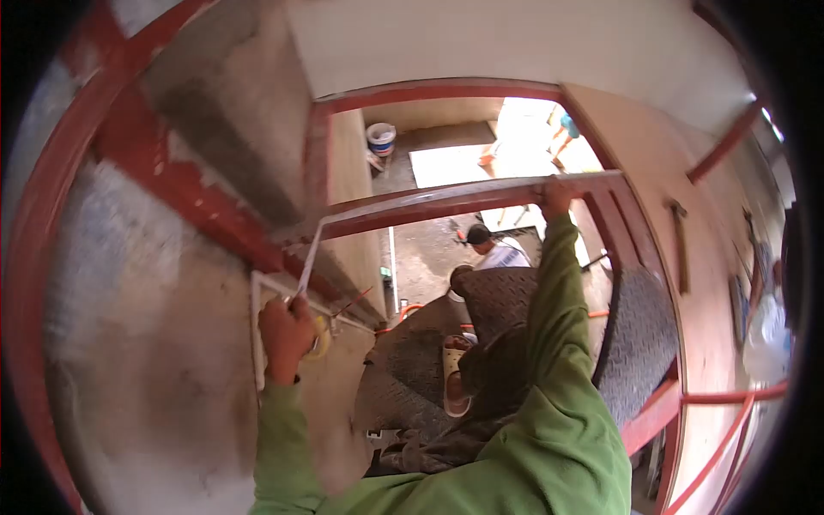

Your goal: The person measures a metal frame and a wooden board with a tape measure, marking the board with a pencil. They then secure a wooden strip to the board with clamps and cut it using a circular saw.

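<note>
My left hand (287,335) is closed round a yellowish roll of tape (323,337), partly hidden behind my fingers. From that hand a pale strip (311,257) rises to the left end of a red metal crossbar (438,203) and runs along its top. A thin reddish stick (354,302) shows just right of the roll. My right hand (556,196) grips the crossbar near its right end, fingers wrapped over the top edge.
Dark textured steps (412,369) lie under my sandalled foot (455,378). Far below, a person (498,251) crouches on the floor. A bucket (380,137) stands beyond the crossbar. At right, a hammer (680,245) rests on a wooden board (699,326) near a plastic jug (766,339).
</note>
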